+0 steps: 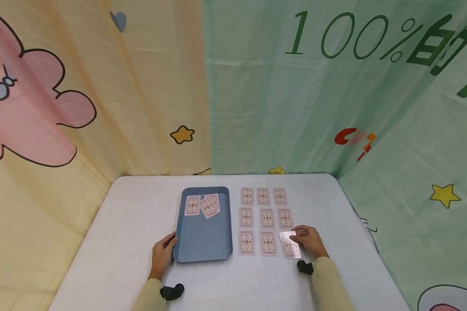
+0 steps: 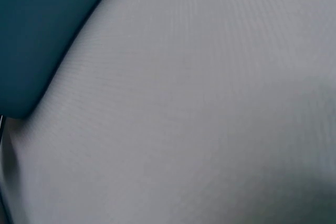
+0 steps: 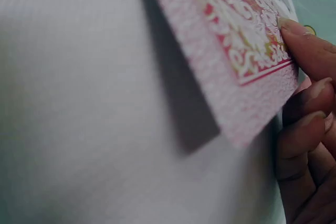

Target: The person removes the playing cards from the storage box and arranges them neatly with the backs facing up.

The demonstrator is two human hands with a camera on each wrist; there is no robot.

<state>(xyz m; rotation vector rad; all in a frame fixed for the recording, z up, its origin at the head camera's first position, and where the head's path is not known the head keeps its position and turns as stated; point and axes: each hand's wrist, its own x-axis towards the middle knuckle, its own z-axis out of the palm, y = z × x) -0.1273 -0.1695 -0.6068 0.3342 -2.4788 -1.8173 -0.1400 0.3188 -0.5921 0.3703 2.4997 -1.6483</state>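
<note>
In the head view my right hand [image 1: 310, 241] pinches a playing card [image 1: 289, 246] by its right edge, at the near right corner of a grid of cards. The right wrist view has the thumb on the card's patterned red-and-white back, with its shadow on the cloth below. My left hand [image 1: 163, 255] holds the left rim of a blue-grey tray [image 1: 204, 248] near its front corner. Only part of the tray [image 2: 42, 30] shows in the left wrist view; the left fingers are out of that frame. Three face-down cards [image 1: 193, 205] lie at the tray's far end, two overlapping.
Beside the tray, several face-down cards [image 1: 267, 218] lie in three rows on the white tablecloth [image 1: 136, 216]. Black wrist devices [image 1: 172, 292] sit at both sleeves. Printed curtains [image 1: 272, 108] rise behind the table and along its sides.
</note>
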